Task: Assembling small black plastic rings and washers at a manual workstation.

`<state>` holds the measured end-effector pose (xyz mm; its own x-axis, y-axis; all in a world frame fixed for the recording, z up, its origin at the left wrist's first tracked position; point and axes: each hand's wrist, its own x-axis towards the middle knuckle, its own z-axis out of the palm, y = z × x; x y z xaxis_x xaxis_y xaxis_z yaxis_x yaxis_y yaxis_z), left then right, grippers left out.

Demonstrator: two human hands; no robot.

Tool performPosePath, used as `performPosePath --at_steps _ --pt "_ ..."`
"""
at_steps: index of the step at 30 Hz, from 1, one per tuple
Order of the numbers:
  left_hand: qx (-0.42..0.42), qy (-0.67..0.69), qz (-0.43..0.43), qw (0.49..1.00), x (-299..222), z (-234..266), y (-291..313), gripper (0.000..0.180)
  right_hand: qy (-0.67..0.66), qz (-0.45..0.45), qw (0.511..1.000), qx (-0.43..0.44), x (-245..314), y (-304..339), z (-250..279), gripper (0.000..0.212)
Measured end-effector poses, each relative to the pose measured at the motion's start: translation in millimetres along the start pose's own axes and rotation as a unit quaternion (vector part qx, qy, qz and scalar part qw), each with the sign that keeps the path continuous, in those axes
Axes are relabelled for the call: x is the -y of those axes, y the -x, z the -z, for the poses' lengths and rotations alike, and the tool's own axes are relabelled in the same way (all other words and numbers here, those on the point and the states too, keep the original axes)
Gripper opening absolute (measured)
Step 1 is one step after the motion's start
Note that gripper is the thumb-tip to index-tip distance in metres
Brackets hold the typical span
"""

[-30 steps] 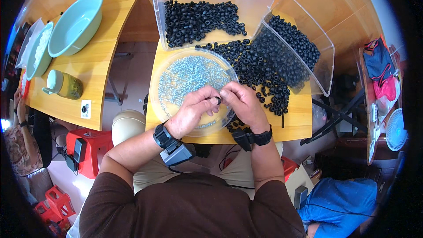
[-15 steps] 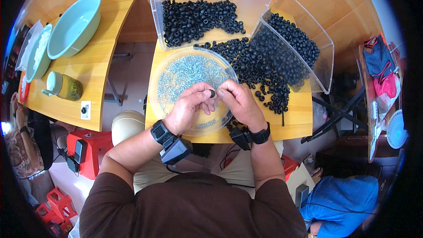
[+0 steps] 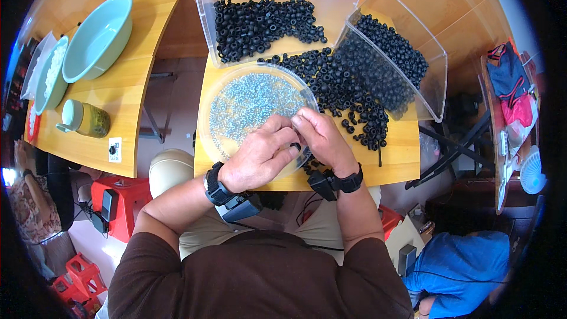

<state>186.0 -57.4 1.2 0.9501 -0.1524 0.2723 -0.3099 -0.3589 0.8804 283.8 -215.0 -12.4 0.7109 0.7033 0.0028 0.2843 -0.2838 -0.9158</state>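
My left hand [image 3: 266, 152] is closed, palm turned down, over the near part of a round clear tub. A small black knob-like piece [image 3: 295, 146] shows at its fingers. Right beside it, my right hand [image 3: 322, 137] is pinched; its fingertips meet those of my left hand, and whatever they hold is hidden. The tub [image 3: 312, 91] contains a layer of tiny silvery metal parts [image 3: 254, 100], too small to name surely. Loose black knob-like pieces [image 3: 331, 82], some showing a hole, lie beyond and to the right of the tub.
Two clear bins, one at the back [image 3: 205, 18] and one tipped at the right [image 3: 443, 82], hold more black pieces. On the left table [image 3: 133, 91] stand a green basin [image 3: 97, 41] and a lidded jar [image 3: 94, 119]. Red stools [image 3: 121, 201] and a person in blue [image 3: 466, 266] are nearby.
My left hand has rolled over from palm partly up to back up, pressing closer to my right hand. The black piece has shifted nearer to me. My right hand has barely moved.
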Motion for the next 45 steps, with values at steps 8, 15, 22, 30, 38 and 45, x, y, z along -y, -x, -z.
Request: performPosePath --at_steps 8,15,22,30,38,45 --pt "-0.001 0.006 0.021 1.000 6.8 1.3 0.6 0.014 0.045 0.030 0.998 -0.012 8.3 -0.5 -5.2 0.026" --pt "-0.007 0.010 -0.028 1.000 5.1 3.2 1.5 0.014 -0.082 -0.012 0.996 0.041 12.9 4.2 0.4 0.022" --pt "0.021 0.197 0.128 0.972 18.4 4.2 3.4 0.015 -0.048 0.024 0.998 0.029 16.7 5.2 6.6 0.013" --pt "-0.067 0.418 0.240 0.873 25.6 9.6 1.1 0.018 -0.041 0.029 0.995 -0.084 6.0 1.7 5.4 0.007" --pt "-0.081 0.309 0.189 0.929 17.8 1.5 1.9 0.016 -0.055 0.039 0.997 -0.038 7.7 3.8 6.1 0.015" --pt "-0.031 0.271 0.172 0.947 16.7 1.2 1.6 0.017 -0.188 -0.022 0.981 0.048 17.7 11.6 13.0 0.021"
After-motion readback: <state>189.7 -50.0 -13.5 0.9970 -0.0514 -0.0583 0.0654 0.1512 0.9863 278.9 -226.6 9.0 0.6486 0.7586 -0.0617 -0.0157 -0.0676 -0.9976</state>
